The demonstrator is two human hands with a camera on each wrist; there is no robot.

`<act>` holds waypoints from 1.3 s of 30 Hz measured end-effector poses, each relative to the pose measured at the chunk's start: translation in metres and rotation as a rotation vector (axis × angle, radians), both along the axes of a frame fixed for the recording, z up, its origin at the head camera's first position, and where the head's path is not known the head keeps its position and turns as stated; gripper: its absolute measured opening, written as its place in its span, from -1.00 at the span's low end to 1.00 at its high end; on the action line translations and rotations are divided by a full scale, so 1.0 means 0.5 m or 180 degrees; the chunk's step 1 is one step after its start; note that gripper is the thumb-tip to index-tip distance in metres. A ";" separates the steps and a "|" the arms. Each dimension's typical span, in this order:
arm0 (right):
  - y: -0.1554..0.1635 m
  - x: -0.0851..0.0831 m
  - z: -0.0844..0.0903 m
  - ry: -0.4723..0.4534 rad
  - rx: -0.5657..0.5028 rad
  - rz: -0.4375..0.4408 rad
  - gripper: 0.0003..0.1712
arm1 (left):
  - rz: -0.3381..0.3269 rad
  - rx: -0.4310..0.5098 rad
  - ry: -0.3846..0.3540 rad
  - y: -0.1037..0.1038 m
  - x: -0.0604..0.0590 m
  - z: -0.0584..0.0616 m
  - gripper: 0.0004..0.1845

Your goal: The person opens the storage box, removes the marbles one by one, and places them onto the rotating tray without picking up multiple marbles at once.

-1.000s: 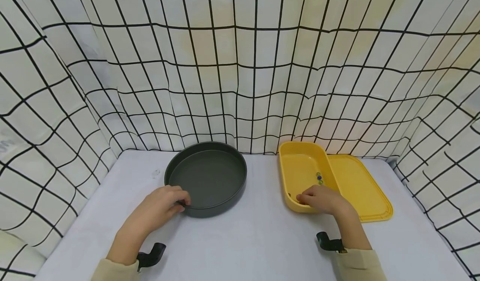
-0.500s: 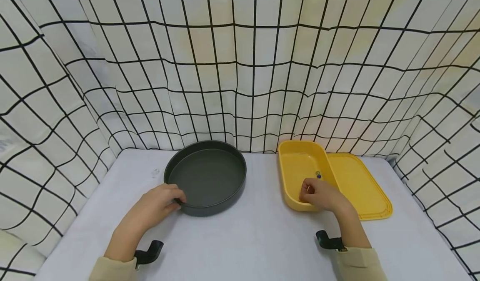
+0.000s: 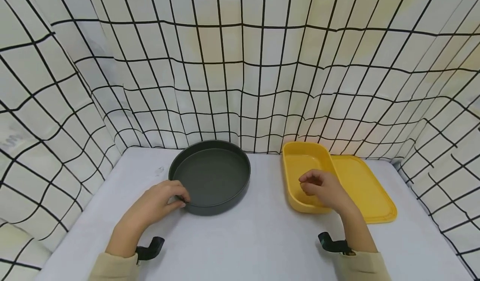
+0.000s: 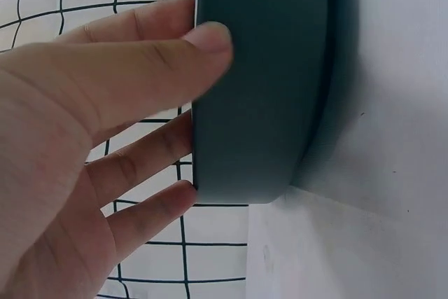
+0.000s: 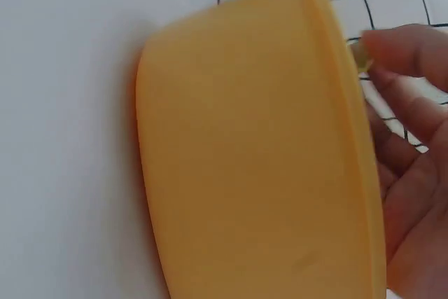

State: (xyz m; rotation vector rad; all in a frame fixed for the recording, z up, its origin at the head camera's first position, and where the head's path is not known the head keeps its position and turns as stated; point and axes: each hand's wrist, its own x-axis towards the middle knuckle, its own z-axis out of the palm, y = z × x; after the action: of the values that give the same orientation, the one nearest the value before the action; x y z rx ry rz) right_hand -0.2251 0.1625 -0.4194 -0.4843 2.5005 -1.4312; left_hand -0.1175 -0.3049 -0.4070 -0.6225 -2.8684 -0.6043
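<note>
A dark grey round pan [image 3: 213,176] sits on the white table [image 3: 247,239] at centre left. My left hand [image 3: 165,197] grips its near left rim, thumb on the outer wall [image 4: 259,89] and fingers behind the rim. To the right lies a yellow box [image 3: 290,185]. My right hand [image 3: 318,187] hovers over the box with its fingers curled. In the right wrist view its fingertips [image 5: 402,47] pinch a small glassy marble [image 5: 359,56] just above the box's rim [image 5: 245,159]. The hand hides the inside of the box's near half.
A flat yellow lid [image 3: 363,189] lies against the box's right side. White cloth walls with a black grid [image 3: 240,85] close in the table at the back and both sides. Bare table runs along the front, between my arms.
My right hand has lifted from the near end of the box and drawn back over it with curled fingers. The marbles seen earlier are hidden. My left hand stays on the pan.
</note>
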 end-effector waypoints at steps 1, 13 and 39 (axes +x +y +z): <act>-0.003 -0.001 0.002 -0.0070 -0.0215 0.0008 -0.73 | -0.0010 -0.0004 0.0038 0.001 -0.001 -0.001 -0.74; -0.074 -0.022 0.034 -0.1005 -0.1820 0.0140 -0.74 | 0.0027 -0.0066 0.0082 0.004 -0.003 -0.002 -0.69; -0.293 0.007 0.021 -0.1371 -0.2220 0.0781 -0.87 | 0.0010 -0.0150 -0.0062 0.005 -0.006 0.000 -0.70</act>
State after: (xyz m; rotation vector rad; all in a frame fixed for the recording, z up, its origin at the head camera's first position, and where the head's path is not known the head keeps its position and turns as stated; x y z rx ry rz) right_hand -0.2218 0.0161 -0.4090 -0.5003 1.5200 -2.0165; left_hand -0.1207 -0.3023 -0.4071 -0.6221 -2.9089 -0.5465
